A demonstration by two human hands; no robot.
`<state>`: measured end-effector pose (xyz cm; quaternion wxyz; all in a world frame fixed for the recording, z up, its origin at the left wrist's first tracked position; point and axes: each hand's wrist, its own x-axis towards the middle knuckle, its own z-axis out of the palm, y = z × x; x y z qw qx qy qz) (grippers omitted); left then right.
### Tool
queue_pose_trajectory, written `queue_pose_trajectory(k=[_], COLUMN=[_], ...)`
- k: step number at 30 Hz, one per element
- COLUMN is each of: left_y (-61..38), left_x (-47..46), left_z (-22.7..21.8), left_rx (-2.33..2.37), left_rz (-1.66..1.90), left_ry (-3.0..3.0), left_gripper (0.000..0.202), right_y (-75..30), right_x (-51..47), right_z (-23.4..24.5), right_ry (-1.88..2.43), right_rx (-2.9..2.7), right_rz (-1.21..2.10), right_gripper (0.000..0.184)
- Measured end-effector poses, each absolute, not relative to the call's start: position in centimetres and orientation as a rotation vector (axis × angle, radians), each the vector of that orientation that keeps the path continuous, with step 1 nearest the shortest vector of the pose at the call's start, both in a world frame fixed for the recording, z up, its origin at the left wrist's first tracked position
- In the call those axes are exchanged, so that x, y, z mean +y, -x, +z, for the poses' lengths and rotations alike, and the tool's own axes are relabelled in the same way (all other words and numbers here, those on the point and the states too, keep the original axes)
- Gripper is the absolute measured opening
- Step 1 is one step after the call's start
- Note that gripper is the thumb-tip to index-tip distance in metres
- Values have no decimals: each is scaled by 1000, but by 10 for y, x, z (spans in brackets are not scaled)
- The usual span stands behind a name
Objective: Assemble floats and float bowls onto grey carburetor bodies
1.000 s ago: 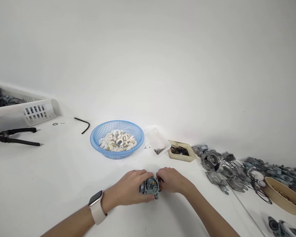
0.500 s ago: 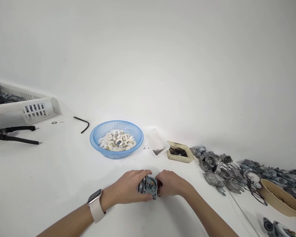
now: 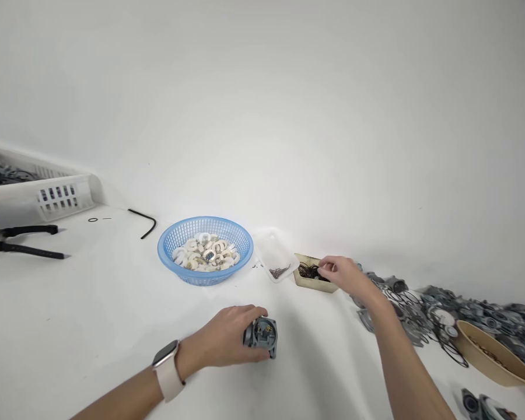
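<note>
A grey metal carburetor body [image 3: 265, 336] with brass fittings in its open bowl side is gripped by my left hand [image 3: 231, 335], thumb and fingers around its left part. My right hand [image 3: 343, 273] reaches over a cream tray [image 3: 315, 284] of thin black rubber rings [image 3: 307, 271]. Its fingertips are bent together at the rings; whether a ring is pinched between them I cannot make out. Just left of that tray lies a white tray [image 3: 273, 248] with small dark pins [image 3: 279, 272] in its near end.
A blue basket [image 3: 205, 280] holds white ring-shaped parts. Grey metal parts [image 3: 485, 315] are heaped at the right around a tan bowl [image 3: 494, 364]. At the left stand a white crate [image 3: 65, 198], a black forked strap-like object [image 3: 26, 242] and a bent black tube [image 3: 144, 221].
My right hand has left the carburetor body and moved right and away from me to the tray of black rings. My left hand keeps hold of the carburetor body.
</note>
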<state>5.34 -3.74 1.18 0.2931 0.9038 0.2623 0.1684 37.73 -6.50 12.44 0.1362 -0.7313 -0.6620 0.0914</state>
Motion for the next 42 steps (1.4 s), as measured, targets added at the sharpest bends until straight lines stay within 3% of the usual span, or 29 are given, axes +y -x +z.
queue_pose_trajectory(k=[6,13,16,20,27,36,42], left_y=[-51,-53,-54,-55,-59,-63,-66], left_x=[-35,-33,-32,-32,-32,-30,-35], left_z=[16,22,21,20,20,11,2], left_rx=[670,634,619,630,674,681,835], left_rz=[423,453,464,461,439,429,508], left_ry=[-2404,-2384,-2354,-2301,-2206,-2339,-2337], left_gripper=[80,54,45,41,35,54,34], right_y=[-357,-280,-261,-251,-255,-255,-256], right_x=[-90,-97,-95,-94,-94,-92,-93], right_z=[131,109,101,92,82,78,77], right_ry=[1985,1666,1638,1701,1601,1549,1602], right_rx=[-1918,-2283,-2381,-2392,-2400,-2422,-2428], right_rz=[396,815,770,687,701,633,498], right_gripper=[39,20,3,16,8,11,10])
